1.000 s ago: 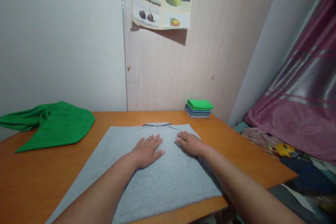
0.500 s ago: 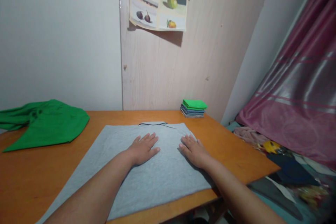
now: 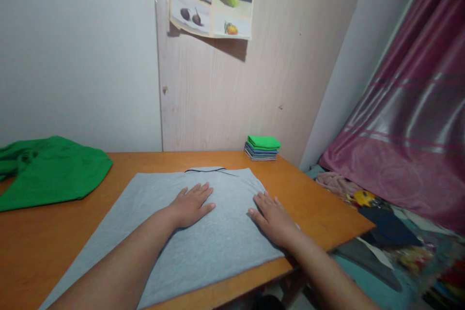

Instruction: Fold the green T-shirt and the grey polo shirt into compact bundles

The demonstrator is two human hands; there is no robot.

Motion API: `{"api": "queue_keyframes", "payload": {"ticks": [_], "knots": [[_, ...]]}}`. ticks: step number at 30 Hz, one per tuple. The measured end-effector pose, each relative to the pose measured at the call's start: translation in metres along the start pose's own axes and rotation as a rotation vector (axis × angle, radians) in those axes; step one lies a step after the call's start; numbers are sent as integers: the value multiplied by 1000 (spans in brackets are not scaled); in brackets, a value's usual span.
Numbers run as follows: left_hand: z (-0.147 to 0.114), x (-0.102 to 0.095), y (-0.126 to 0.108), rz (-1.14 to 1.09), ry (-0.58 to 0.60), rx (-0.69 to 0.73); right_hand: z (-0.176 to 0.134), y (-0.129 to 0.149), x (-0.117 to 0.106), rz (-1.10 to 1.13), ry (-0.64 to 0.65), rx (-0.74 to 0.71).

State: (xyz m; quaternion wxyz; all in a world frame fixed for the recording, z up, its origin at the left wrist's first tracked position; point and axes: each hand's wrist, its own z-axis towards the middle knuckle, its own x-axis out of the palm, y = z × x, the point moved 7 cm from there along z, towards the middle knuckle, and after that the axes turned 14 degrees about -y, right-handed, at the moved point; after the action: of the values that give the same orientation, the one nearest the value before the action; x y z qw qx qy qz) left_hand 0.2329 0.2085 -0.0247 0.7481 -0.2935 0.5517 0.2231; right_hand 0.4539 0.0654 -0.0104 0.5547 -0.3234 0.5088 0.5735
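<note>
Has slid right hand point(image 3: 274, 219) toward near edge of table point(image 3: 308, 203); rests it and left hand point(image 3: 192, 207) flat, with fingers slightly spread, on gray shirt point(image 3: 221, 237) lying front-to-back on table, with collar point(image 3: 206, 170) toward far edge.

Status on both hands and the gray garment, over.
Left hand: open, palm down on gray garment. Right hand: open, by its right edge. Garment: spread flat on table. Green cloth left, folded stack beyond, neither touching it.
</note>
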Motion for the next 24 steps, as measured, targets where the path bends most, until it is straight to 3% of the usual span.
{"api": "queue_keyframes", "payload": {"ticks": [7, 11, 17, 24], "knots": [[-2, -6, -4, 9, 9, -12, -11, -8, 0, 12, 18, -2], [-4, -8, -7, 4, 26, -17, -11, -10, -8, 6, -60, 4], [-4, -8, -7, -6, 23, -13, -16, -8, 10, 9, -40, -13], [-10, -10, -13, -29, 9, -18, -14, -19, 23, -18, -117, -41]]}}
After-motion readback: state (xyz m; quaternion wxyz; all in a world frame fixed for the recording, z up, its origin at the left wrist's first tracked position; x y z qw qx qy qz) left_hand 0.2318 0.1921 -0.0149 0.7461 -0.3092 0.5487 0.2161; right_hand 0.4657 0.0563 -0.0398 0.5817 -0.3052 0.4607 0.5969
